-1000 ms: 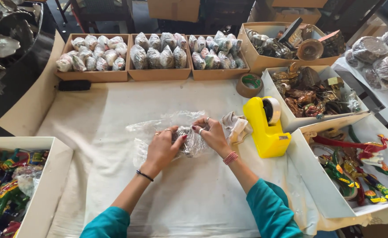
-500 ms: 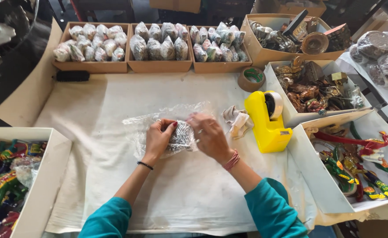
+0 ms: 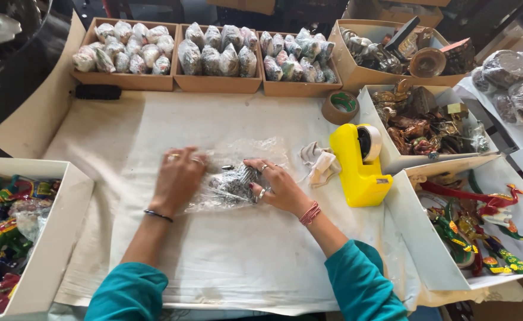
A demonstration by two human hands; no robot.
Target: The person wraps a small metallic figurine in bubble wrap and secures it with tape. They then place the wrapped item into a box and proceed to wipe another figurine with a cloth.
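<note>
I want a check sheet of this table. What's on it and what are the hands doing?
Surface: table under pale cloth, creased and smudged.
Job's things: small dark item in clear plastic wrap.
Clutter: yellow tape dispenser, tape roll, crumpled white scrap.
Hands: left hand and right hand both press on the wrap.
Cables: nothing seen.
Surroundings: three cardboard trays of wrapped items, white boxes of colourful figures.

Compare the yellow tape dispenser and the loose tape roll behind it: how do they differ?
The yellow tape dispenser is larger, blocky and bright, standing upright with a pale roll mounted in it. The loose tape roll is small, round and brownish, lying flat with a green centre showing. Both sit on the white table cover, untouched by either hand.
</note>
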